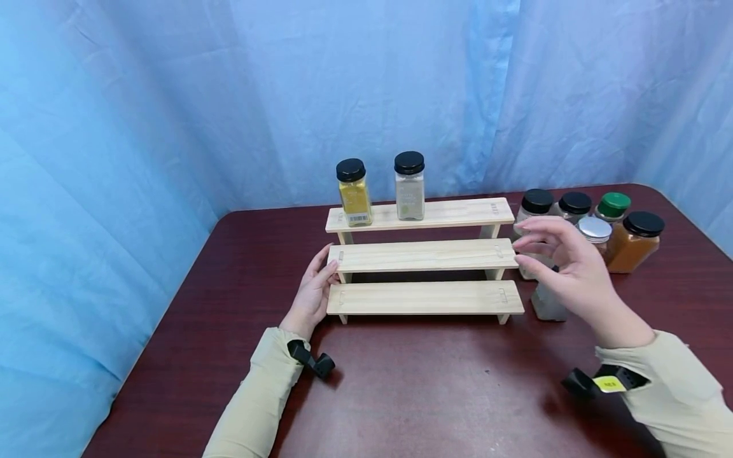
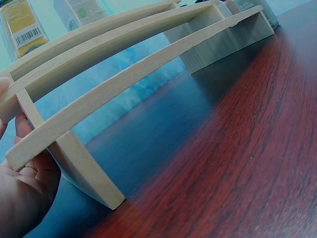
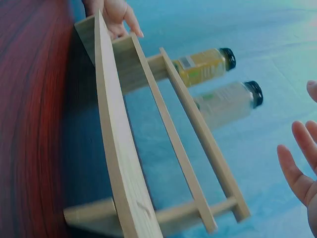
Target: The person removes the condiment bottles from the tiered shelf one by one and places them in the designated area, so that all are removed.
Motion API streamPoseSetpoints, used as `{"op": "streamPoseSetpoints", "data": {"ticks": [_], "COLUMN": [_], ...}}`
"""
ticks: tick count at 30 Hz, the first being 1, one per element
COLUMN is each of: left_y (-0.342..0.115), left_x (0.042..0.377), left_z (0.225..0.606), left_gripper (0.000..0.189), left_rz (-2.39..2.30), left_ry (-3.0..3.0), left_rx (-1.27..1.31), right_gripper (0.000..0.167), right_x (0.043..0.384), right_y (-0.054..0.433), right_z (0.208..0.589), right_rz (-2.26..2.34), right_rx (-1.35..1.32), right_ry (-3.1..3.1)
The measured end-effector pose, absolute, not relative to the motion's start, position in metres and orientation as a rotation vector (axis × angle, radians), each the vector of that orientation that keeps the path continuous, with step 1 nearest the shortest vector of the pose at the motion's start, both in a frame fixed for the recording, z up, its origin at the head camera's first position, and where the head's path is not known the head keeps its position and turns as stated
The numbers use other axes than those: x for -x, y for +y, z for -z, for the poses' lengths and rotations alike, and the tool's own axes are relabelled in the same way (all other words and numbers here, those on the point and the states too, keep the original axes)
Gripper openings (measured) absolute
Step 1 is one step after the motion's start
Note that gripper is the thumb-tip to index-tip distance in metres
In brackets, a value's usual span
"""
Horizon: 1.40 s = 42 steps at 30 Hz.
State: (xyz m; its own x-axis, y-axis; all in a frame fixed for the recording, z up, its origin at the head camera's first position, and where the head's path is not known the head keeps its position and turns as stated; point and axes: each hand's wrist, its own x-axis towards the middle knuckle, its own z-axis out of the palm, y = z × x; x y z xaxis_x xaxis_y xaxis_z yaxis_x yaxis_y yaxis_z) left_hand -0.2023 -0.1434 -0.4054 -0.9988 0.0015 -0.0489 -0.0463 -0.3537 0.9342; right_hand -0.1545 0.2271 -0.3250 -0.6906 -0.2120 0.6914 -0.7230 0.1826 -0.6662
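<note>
A three-tier wooden spice rack (image 1: 424, 256) stands on the table. My left hand (image 1: 314, 286) grips its left end at the middle tier, thumb against the board's edge; in the left wrist view fingers (image 2: 22, 126) show behind the side support. My right hand (image 1: 564, 267) is beside the rack's right end, fingers spread in a loose curve and holding nothing. The right wrist view shows this hand (image 3: 304, 168) apart from the rack. On the top tier stand a jar of yellow spice (image 1: 356, 197) and a jar with pale contents (image 1: 410, 191), both black-lidded.
Several more jars stand right of the rack, partly behind my right hand: a green-lidded jar (image 1: 614, 205), a silver-lidded jar (image 1: 594, 229), an orange-brown spice jar (image 1: 632, 245) and a greyish jar (image 1: 548, 302). Blue curtains (image 1: 366, 95) hang behind the dark red table (image 1: 401, 394).
</note>
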Motion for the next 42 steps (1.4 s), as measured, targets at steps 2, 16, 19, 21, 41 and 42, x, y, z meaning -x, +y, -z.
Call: {"op": "streamPoseSetpoints", "data": {"ticks": [2, 16, 19, 21, 41, 42], "left_y": [-0.143, -0.144, -0.144, -0.144, -0.144, -0.144], "left_x": [0.202, 0.202, 0.202, 0.201, 0.203, 0.203], "left_z": [0.406, 0.407, 0.407, 0.407, 0.406, 0.406], "left_gripper": [0.054, 0.054, 0.054, 0.055, 0.055, 0.055], "left_rz": [-2.568, -2.56, -2.57, -2.571, -2.556, -2.553], "left_ry": [1.759, 1.767, 1.748, 1.748, 1.749, 1.754], "left_rx": [0.069, 0.055, 0.06, 0.059, 0.044, 0.047], "right_gripper": [0.046, 0.04, 0.04, 0.039, 0.055, 0.056], "right_x": [0.158, 0.179, 0.183, 0.187, 0.23, 0.232], "right_y": [0.219, 0.178, 0.171, 0.166, 0.141, 0.139], "right_z": [0.327, 0.327, 0.326, 0.324, 0.299, 0.298], "right_rz": [-1.59, -1.555, -1.562, -1.56, -1.548, -1.543], "right_rx": [-0.883, -0.795, -0.76, -0.745, -0.643, -0.639], "right_ry": [-1.974, -2.12, -2.166, -2.194, -2.267, -2.271]}}
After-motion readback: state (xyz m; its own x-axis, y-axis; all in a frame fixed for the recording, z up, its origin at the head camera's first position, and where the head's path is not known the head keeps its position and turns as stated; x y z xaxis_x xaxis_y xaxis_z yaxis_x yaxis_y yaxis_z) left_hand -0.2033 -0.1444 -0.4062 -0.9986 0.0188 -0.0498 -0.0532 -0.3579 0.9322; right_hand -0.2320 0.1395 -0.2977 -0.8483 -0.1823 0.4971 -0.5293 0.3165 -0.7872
